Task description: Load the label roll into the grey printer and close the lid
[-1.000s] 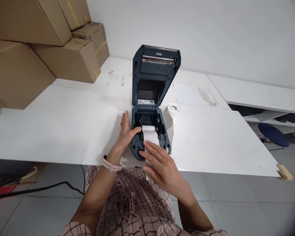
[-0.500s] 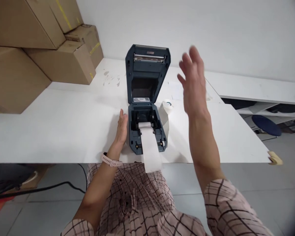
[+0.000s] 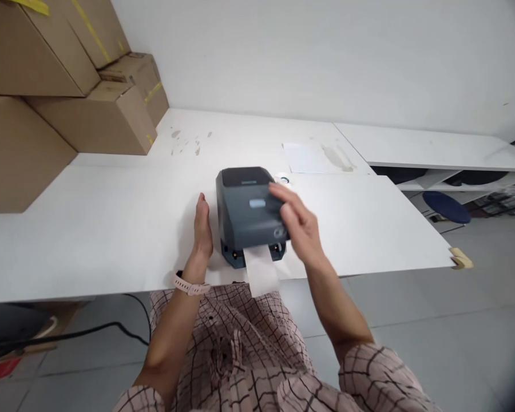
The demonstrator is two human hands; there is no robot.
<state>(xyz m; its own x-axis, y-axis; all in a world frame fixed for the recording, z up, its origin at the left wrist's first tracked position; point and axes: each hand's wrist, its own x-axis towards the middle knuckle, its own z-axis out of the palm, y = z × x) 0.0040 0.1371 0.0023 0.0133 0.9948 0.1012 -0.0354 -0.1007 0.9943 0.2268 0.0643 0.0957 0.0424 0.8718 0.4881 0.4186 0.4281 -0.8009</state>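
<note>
A dark blue-grey label printer (image 3: 244, 214) stands on the white table, its lid nearly down with a gap at the front. From that gap a white paper strip (image 3: 261, 274) hangs over the table's front edge. My right hand (image 3: 298, 223) rests on the lid's right side, fingers apart, holding nothing. My left hand (image 3: 203, 229) is upright beside the printer's left side, a small space between them; it is empty, with its fingers extended. A white roll (image 3: 284, 178) is partly hidden behind the printer.
Cardboard boxes (image 3: 98, 120) are stacked at the left back of the table (image 3: 133, 229). A white sheet (image 3: 302, 157) lies behind the printer to the right. A blue stool (image 3: 446, 207) stands beyond the table's right side. Black cables run under the left side.
The printer's lid has swung down from upright and now hides the inside. My right hand has come down and left from the air onto the lid. The view has shifted slightly.
</note>
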